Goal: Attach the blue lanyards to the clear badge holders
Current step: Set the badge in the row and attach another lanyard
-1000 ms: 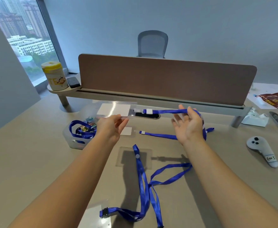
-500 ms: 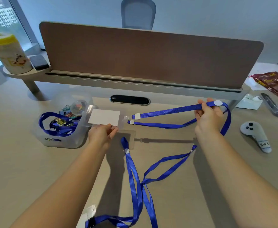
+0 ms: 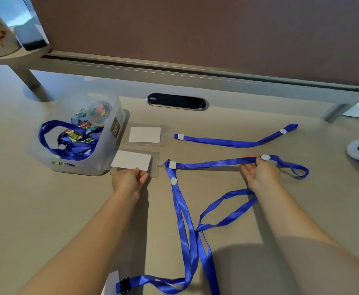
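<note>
Waiting at far left in the bin (image 3: pixel 85 165): a coil of spare lanyards (image 3: pixel 68 143) among clips, apparently not yet attached to anything.

Just right of the bin, lying finished on the desk (image 3: pixel 46 209): far holder (image 3: pixel 145 135) with a white card inside, joined at its right end to far lanyard (image 3: pixel 233 142), stretched out flat toward the right.

Nearer, being laid down parallel to that one: near holder (image 3: pixel 135 162), also carrying a card, pinched at its near edge by the left hand (image 3: pixel 129 180), fingers curled onto the plastic. Already clipped at its right end to near lanyard (image 3: pixel 216 162), judging by the white tab at the joint.

Further right, pulling that strap straight: right hand (image 3: pixel 261 172), thumb and fingers closed on the ribbon beside its white slider, the loop trailing past it.

Sprawling across the near desk: loose lanyard (image 3: pixel 187 220), its black clip at the bottom edge touching a pale sheet, possibly another holder, too cropped for certainty.

Reading as roughly two sets done, a third pending or unclear, and the bin's straps remaining.
</note>
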Demonstrator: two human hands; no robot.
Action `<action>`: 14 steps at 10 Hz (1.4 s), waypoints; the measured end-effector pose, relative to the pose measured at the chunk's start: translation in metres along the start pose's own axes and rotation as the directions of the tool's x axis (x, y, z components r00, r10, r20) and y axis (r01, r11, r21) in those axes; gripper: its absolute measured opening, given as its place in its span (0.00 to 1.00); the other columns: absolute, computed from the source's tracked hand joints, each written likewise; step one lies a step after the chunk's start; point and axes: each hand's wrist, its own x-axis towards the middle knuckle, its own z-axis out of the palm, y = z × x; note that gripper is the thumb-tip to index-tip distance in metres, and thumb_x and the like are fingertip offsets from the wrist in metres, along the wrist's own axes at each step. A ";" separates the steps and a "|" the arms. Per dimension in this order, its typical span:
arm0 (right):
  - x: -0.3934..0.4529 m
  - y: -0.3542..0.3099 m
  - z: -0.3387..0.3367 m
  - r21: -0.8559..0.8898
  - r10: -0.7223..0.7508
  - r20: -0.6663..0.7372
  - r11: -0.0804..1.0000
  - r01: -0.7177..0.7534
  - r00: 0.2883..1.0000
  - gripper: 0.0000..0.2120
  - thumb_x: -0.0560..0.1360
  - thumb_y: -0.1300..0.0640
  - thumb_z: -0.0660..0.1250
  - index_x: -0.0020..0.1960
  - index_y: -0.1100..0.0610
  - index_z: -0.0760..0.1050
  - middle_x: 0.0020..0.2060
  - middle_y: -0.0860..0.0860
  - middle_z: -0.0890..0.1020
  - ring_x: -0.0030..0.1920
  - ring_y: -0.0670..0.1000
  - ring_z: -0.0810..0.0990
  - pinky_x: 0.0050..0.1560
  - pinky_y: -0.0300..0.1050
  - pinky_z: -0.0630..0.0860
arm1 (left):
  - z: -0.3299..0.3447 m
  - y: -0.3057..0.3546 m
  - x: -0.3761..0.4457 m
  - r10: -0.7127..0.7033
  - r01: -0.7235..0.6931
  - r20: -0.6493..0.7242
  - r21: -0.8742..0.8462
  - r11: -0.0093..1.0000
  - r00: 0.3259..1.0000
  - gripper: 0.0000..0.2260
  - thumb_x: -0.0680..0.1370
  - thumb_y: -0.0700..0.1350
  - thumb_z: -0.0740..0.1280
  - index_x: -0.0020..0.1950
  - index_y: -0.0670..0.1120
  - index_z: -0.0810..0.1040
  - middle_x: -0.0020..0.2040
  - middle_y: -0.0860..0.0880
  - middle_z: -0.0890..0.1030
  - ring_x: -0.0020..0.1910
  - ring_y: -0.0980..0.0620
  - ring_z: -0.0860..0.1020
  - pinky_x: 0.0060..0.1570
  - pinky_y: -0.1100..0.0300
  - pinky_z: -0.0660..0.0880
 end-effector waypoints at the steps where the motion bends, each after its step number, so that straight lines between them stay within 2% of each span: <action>1: 0.005 0.008 0.001 -0.118 0.056 0.008 0.992 -0.054 0.998 0.19 0.80 0.63 0.51 0.70 0.66 0.61 0.69 0.62 0.69 0.68 0.58 0.71 0.57 0.45 0.73 | -0.002 -0.002 0.007 -0.015 0.015 0.012 -0.014 1.000 1.000 0.11 0.77 0.31 0.59 0.36 0.40 0.68 0.35 0.44 0.71 0.33 0.51 0.72 0.47 0.54 0.77; 2: 0.006 0.008 0.001 -0.171 0.081 0.007 0.982 -0.078 0.997 0.20 0.79 0.64 0.50 0.71 0.66 0.59 0.71 0.61 0.67 0.70 0.58 0.69 0.61 0.46 0.72 | -0.005 -0.002 0.008 -0.023 0.022 0.051 0.012 1.000 0.998 0.11 0.77 0.31 0.60 0.34 0.39 0.68 0.34 0.44 0.71 0.34 0.51 0.72 0.41 0.58 0.79; 3: -0.005 0.006 0.001 -0.385 0.032 -0.042 0.922 -0.046 0.999 0.18 0.78 0.65 0.55 0.67 0.66 0.65 0.65 0.62 0.73 0.67 0.58 0.71 0.67 0.49 0.69 | -0.010 0.000 0.009 0.003 -0.012 0.083 0.103 0.995 0.997 0.11 0.76 0.31 0.61 0.34 0.40 0.69 0.34 0.44 0.72 0.34 0.52 0.72 0.39 0.62 0.73; 4: -0.016 0.010 -0.001 -0.571 -0.023 -0.040 0.821 -0.004 0.999 0.04 0.75 0.64 0.59 0.43 0.60 0.71 0.35 0.56 0.73 0.43 0.54 0.77 0.50 0.46 0.77 | -0.017 0.001 0.006 0.055 -0.093 0.120 0.333 0.938 0.991 0.05 0.75 0.33 0.63 0.39 0.40 0.73 0.36 0.44 0.73 0.34 0.52 0.71 0.38 0.61 0.71; 5: -0.030 0.017 -0.006 -0.725 -0.078 0.113 0.676 0.135 0.991 0.12 0.74 0.64 0.57 0.33 0.58 0.67 0.30 0.53 0.69 0.31 0.51 0.67 0.33 0.42 0.66 | -0.029 -0.003 -0.002 0.131 -0.238 0.208 0.660 0.713 0.969 0.13 0.74 0.38 0.66 0.56 0.35 0.73 0.52 0.34 0.77 0.49 0.39 0.77 0.54 0.49 0.73; 6: -0.052 0.029 -0.010 -0.793 -0.091 0.327 0.515 0.326 0.941 0.09 0.76 0.62 0.58 0.46 0.61 0.76 0.39 0.59 0.76 0.39 0.55 0.74 0.43 0.48 0.71 | -0.047 -0.012 -0.022 0.101 -0.394 0.393 0.799 0.454 0.914 0.15 0.74 0.40 0.67 0.58 0.38 0.73 0.59 0.41 0.77 0.52 0.45 0.75 0.57 0.53 0.71; 7: -0.077 0.043 -0.017 -0.819 -0.043 0.482 0.334 0.467 0.875 0.13 0.76 0.62 0.58 0.51 0.68 0.77 0.47 0.68 0.80 0.48 0.63 0.79 0.51 0.55 0.75 | -0.071 -0.024 -0.039 0.019 -0.509 0.516 0.838 0.197 0.857 0.13 0.73 0.43 0.68 0.56 0.41 0.74 0.56 0.44 0.78 0.50 0.49 0.73 0.52 0.58 0.71; 8: -0.095 0.057 -0.024 -0.819 0.025 0.548 0.220 0.530 0.836 0.14 0.75 0.62 0.57 0.32 0.59 0.71 0.32 0.57 0.74 0.33 0.52 0.72 0.36 0.45 0.70 | -0.094 -0.030 -0.055 -0.059 -0.529 0.537 0.842 0.109 0.842 0.15 0.72 0.45 0.69 0.56 0.43 0.74 0.51 0.47 0.77 0.49 0.49 0.74 0.49 0.60 0.71; 9: -0.104 0.071 -0.031 -0.797 0.032 0.576 0.243 0.552 0.817 0.10 0.76 0.61 0.58 0.46 0.64 0.77 0.39 0.54 0.76 0.41 0.52 0.75 0.48 0.50 0.76 | -0.113 -0.036 -0.068 -0.154 -0.565 0.558 0.825 -0.007 0.816 0.19 0.68 0.47 0.73 0.57 0.44 0.74 0.49 0.50 0.74 0.48 0.50 0.72 0.51 0.59 0.72; 10: -0.115 0.079 -0.037 -0.791 0.014 0.575 0.265 0.552 0.818 0.11 0.76 0.62 0.58 0.53 0.64 0.77 0.44 0.53 0.77 0.47 0.53 0.76 0.49 0.48 0.74 | -0.125 -0.044 -0.076 -0.207 -0.597 0.560 0.765 -0.244 0.802 0.21 0.66 0.50 0.74 0.56 0.46 0.74 0.49 0.50 0.66 0.52 0.50 0.66 0.51 0.60 0.67; 11: -0.119 0.078 -0.042 -0.784 0.027 0.593 0.247 0.570 0.805 0.12 0.77 0.62 0.57 0.56 0.63 0.76 0.47 0.53 0.77 0.47 0.50 0.74 0.46 0.43 0.69 | -0.131 -0.054 -0.080 -0.175 -0.589 0.576 0.688 -0.424 0.799 0.18 0.67 0.50 0.72 0.54 0.47 0.74 0.55 0.47 0.68 0.59 0.45 0.66 0.50 0.58 0.64; 12: -0.120 0.071 -0.046 -0.783 0.013 0.603 0.202 0.588 0.798 0.13 0.78 0.61 0.57 0.58 0.63 0.75 0.54 0.56 0.79 0.51 0.52 0.75 0.49 0.43 0.68 | -0.129 -0.054 -0.080 -0.132 -0.579 0.607 0.637 -0.509 0.783 0.14 0.72 0.51 0.67 0.54 0.47 0.75 0.60 0.44 0.70 0.60 0.42 0.67 0.54 0.55 0.67; 13: -0.122 0.061 -0.049 -0.781 -0.021 0.598 0.210 0.588 0.801 0.14 0.78 0.60 0.57 0.60 0.63 0.75 0.59 0.57 0.79 0.58 0.55 0.77 0.55 0.46 0.72 | -0.120 -0.041 -0.083 -0.102 -0.582 0.612 0.669 -0.462 0.784 0.14 0.74 0.52 0.65 0.53 0.43 0.75 0.53 0.43 0.74 0.56 0.43 0.69 0.52 0.54 0.69; 14: -0.125 0.051 -0.051 -0.782 -0.038 0.594 0.206 0.588 0.804 0.14 0.78 0.59 0.57 0.60 0.62 0.75 0.60 0.57 0.78 0.60 0.55 0.76 0.58 0.47 0.72 | -0.109 -0.019 -0.091 -0.054 -0.622 0.636 0.730 -0.281 0.770 0.08 0.76 0.47 0.64 0.40 0.45 0.71 0.36 0.49 0.73 0.43 0.47 0.72 0.39 0.59 0.67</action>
